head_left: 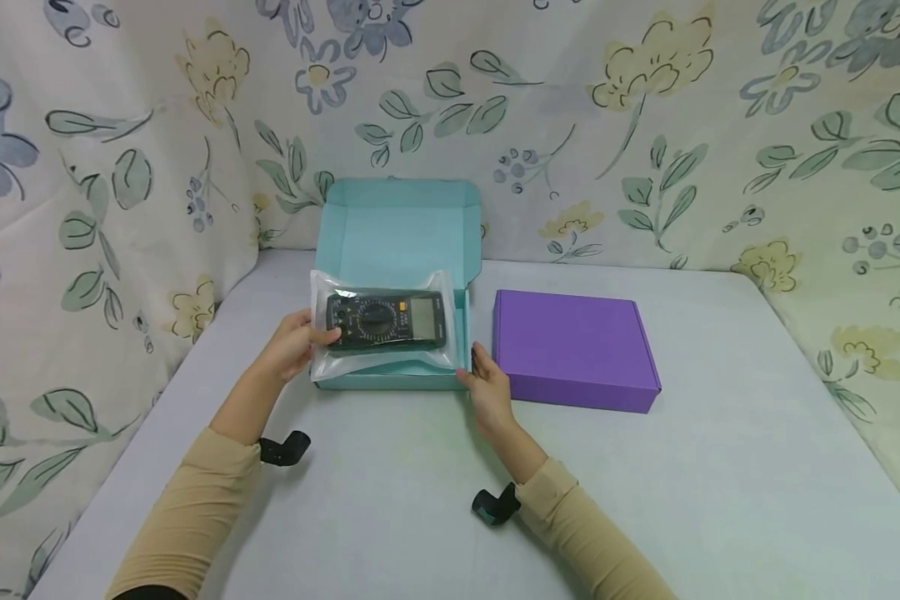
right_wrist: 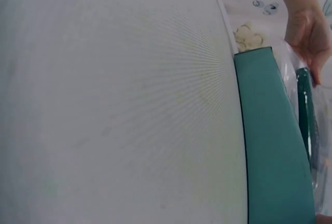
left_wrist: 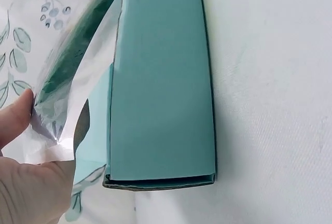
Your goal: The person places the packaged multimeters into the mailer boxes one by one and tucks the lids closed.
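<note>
A black multimeter (head_left: 386,320) lies inside a clear padded plastic bag (head_left: 378,363), tilted above an open teal box (head_left: 397,382). My left hand (head_left: 294,343) pinches the left end of the bag, thumb on top and fingers beneath. In the left wrist view the bag (left_wrist: 57,110) is seen edge-on beside the box wall (left_wrist: 161,89). At the front right corner of the box, my right hand (head_left: 491,390) rests with its fingers extended along the side and the thumb near the bag's corner. Whether that thumb touches box or bag is unclear.
A closed purple box (head_left: 573,346) stands just right of the teal box. The raised teal lid (head_left: 397,229) leans back toward the floral cloth (head_left: 555,133). A white cloth (head_left: 390,500) covers the table.
</note>
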{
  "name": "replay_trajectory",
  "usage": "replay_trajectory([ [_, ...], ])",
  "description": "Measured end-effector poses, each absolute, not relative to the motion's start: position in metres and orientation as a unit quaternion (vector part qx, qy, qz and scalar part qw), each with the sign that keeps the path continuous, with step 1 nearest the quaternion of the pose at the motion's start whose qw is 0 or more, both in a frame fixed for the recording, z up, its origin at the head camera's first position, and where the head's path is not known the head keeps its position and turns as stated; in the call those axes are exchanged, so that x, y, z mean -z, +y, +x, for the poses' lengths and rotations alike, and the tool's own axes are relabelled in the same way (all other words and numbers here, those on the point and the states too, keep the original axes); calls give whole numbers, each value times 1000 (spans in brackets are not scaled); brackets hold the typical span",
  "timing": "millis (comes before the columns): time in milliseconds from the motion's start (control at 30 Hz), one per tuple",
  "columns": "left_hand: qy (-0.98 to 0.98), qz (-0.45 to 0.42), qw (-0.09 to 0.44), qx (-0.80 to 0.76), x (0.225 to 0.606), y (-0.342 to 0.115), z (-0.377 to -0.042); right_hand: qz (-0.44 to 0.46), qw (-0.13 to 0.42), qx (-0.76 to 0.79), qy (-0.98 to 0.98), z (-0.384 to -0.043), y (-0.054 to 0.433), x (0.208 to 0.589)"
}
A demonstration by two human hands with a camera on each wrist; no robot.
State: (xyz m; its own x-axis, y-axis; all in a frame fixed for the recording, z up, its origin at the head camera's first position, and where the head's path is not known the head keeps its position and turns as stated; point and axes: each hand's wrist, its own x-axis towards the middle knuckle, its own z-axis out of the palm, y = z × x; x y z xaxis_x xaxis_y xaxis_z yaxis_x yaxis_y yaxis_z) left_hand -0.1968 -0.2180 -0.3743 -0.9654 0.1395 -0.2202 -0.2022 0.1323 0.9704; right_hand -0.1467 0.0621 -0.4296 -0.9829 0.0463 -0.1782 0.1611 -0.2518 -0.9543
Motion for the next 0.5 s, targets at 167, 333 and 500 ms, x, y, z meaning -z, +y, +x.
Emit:
replay_trajectory([
  [167,749,-25,146,-646,375,-217,-198,86,38,785,612,-146,62,430],
  [333,745,-26,151,-649,375,-216,-199,89,40,781,617,-147,62,430],
  [500,756,-26,150,-637,378,-218,-201,95,40,780,618,-147,62,430],
])
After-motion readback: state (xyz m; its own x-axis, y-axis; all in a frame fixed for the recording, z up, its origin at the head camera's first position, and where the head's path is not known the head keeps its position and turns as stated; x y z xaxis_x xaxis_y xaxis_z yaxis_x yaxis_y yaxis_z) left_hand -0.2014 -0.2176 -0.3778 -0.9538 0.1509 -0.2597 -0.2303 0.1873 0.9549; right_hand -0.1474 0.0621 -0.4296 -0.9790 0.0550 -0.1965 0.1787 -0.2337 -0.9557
